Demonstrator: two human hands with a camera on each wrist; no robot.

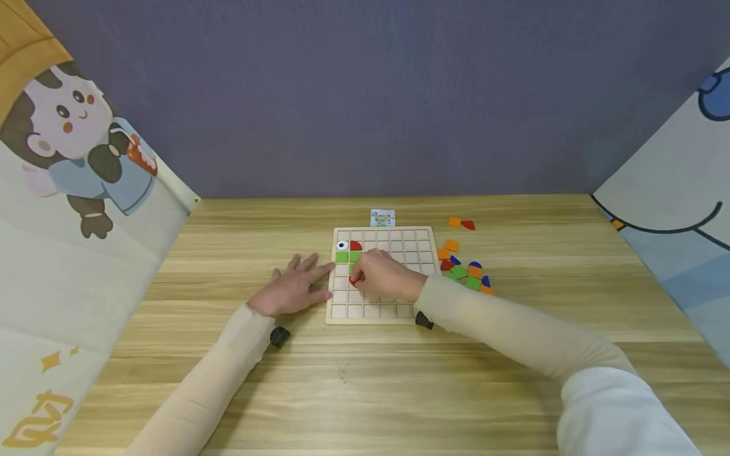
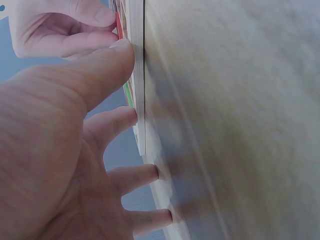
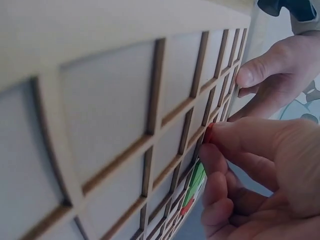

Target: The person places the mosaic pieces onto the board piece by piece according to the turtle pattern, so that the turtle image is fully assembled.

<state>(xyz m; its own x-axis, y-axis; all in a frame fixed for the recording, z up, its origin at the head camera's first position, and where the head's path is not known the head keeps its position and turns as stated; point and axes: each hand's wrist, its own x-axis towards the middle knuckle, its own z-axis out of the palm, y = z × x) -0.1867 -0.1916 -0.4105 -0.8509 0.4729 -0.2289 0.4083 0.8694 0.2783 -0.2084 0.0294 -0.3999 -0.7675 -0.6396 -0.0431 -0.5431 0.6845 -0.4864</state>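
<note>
A wooden grid board [image 1: 393, 310] lies on the table, with a white eye piece [image 1: 342, 245], a red quarter-round piece [image 1: 356, 245] and green square pieces [image 1: 341, 257] set in cells at its upper left. My right hand [image 1: 383, 275] pinches a red piece [image 3: 208, 134] between thumb and index finger, over a cell below the green ones. Part of that piece is hidden by the fingertips. My left hand [image 1: 292, 288] spreads its fingers beside the board; thumb and index finger [image 2: 120, 117] touch its left edge, other fingertips rest on the table.
Right of the board lie loose orange, red, green and blue pieces [image 1: 473, 284], partly behind the right forearm. Farther back are an orange square [image 1: 454, 221] and a red piece [image 1: 468, 225]. A small picture card [image 1: 383, 218] lies behind the board. A dark partition [image 1: 393, 101] stands at the table's back.
</note>
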